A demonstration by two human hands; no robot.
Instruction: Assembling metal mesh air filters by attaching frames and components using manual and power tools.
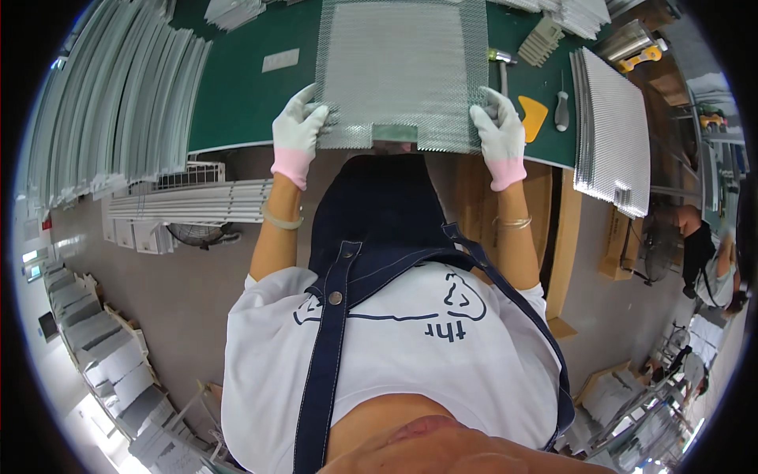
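A silver metal mesh sheet [403,71] with a rectangular notch in its near edge spans between my hands, its near end reaching over the edge of the green table [237,103]. My left hand [298,130], in a white glove with a pink cuff, grips the sheet's left edge between thumb and fingers. Opposite it, my right hand [500,133], gloved the same way, pinches the right edge. The fingertips on the sheet's underside are partly hidden.
Thin framed panels [103,103] are stacked at the left. Right of the sheet lie a hammer [503,71], a yellow scraper [534,117] and a screwdriver [561,110]. Mesh sheets [612,130] overhang the table's right end, near a tape dispenser [641,58]. Another person [705,257] is at far right.
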